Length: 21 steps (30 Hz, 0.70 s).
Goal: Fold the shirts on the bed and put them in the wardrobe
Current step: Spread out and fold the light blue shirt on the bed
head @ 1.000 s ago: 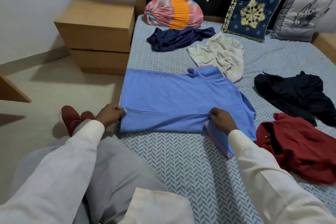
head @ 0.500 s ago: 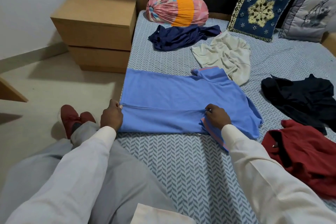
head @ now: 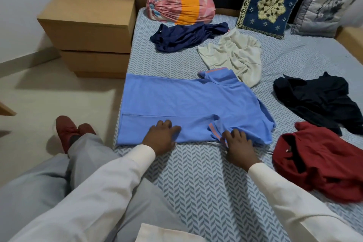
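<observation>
The left hand [head: 161, 137] no longer pinches the fold at the hem end of the blue shirt [head: 186, 100]. It has slid inward and now presses flat, fingers straight, on the folded near band. The right hand [head: 238, 146] has also let go of its pinch and rests open, fingers spread, on the turned-in sleeve. The shirt lies spread near the bed's [head: 196, 179] edge, with the red shirt [head: 324, 163] just beside it.

Spread shirt [head: 186, 104] lies on the bed [head: 206, 179], other shirts [head: 231, 55] behind and right, cabinet [head: 88, 31] left of bed.
</observation>
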Motion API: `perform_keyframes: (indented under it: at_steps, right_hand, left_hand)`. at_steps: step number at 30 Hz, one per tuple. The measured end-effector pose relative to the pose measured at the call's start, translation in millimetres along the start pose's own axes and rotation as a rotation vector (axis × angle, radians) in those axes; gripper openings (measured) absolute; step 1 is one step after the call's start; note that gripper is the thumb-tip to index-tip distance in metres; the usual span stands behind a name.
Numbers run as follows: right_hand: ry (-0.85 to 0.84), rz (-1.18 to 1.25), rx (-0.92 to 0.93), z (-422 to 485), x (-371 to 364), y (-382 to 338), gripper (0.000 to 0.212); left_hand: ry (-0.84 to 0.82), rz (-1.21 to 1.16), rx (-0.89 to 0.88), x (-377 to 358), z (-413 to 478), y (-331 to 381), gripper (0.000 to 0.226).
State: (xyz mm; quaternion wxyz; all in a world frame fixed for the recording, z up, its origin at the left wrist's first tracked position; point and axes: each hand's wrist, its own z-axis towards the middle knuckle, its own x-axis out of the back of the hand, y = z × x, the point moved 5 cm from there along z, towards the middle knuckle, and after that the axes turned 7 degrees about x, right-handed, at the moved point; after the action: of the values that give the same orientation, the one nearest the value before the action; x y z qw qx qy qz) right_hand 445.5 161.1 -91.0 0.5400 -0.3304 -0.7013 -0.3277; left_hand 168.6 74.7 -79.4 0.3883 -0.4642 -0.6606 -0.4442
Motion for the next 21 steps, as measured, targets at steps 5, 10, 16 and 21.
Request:
perform_keyframes:
  at_steps: [5, 10, 16, 21]
  right_hand:
    - [-0.127, 0.167, 0.013, 22, 27, 16, 0.03]
    - [0.451, 0.63, -0.327, 82, 116, 108, 0.035]
    - [0.22, 0.772, -0.521, 68, 79, 176, 0.035]
    - [-0.053, 0.832, -0.581, 26, 1, 178, 0.042]
  left_hand:
    - [-0.078, 0.194, 0.089, -2, 9, 7, 0.071]
    - [-0.128, 0.236, 0.178, -4, 15, 3, 0.09]
    - [-0.225, 0.205, 0.261, -1, 13, -1, 0.095]
    - [-0.296, 0.16, 0.285, -1, 11, 2, 0.098]
